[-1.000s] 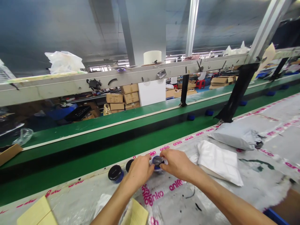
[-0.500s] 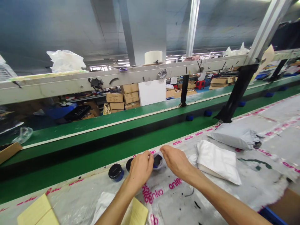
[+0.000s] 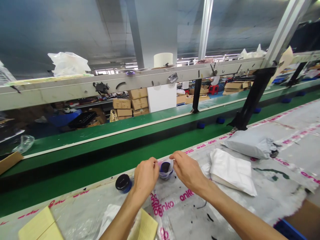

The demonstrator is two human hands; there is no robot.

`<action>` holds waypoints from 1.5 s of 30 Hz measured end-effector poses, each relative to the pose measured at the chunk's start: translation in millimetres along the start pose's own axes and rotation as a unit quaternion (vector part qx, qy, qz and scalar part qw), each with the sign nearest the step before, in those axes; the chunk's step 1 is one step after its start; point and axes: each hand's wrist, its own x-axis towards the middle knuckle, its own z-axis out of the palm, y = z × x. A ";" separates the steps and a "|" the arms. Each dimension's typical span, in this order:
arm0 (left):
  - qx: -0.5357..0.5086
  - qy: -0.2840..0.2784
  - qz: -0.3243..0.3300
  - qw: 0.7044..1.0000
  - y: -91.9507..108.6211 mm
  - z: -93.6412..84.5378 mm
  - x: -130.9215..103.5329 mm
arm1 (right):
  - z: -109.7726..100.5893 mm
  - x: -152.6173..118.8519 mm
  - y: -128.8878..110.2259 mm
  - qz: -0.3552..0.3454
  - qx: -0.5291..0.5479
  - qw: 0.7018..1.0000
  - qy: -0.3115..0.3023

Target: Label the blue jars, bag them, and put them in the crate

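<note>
My 2 hands are apart, with a clear plastic bag (image 3: 168, 175) between them. Inside the bag sits a dark-topped blue jar (image 3: 165, 167), near the far edge of the covered table (image 3: 185, 213). My left hand (image 3: 147, 173) is at the bag's left side, back of the hand up, fingers bent; my right hand (image 3: 187, 167) is at its right side, fingertips by the bag's edge. I cannot tell whether either hand is pinching the film, as the fingertips are partly hidden.

Just to the left of my left hand, 1 more blue jar with a glossy black lid (image 3: 123, 183) stands upright. Under my left forearm lies a yellow paper piece (image 3: 148, 226), and farther left there is yellow card (image 3: 41, 225). To the right of my right hand lie a white packet (image 3: 233, 171) and, beyond it, a pale grey bag (image 3: 250, 145). Pink lettering runs over the table's plastic cover. Past the table edge, a green belt (image 3: 100, 170) carries small blue items (image 3: 220, 120), 2 of them left of the black-wrapped post (image 3: 252, 100)
</note>
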 end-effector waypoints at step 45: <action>-0.050 0.110 -0.158 0.980 -127.4 -24.7 -178.9 | 94.9 -30.7 -134.9 -0.103 0.001 0.960 -0.259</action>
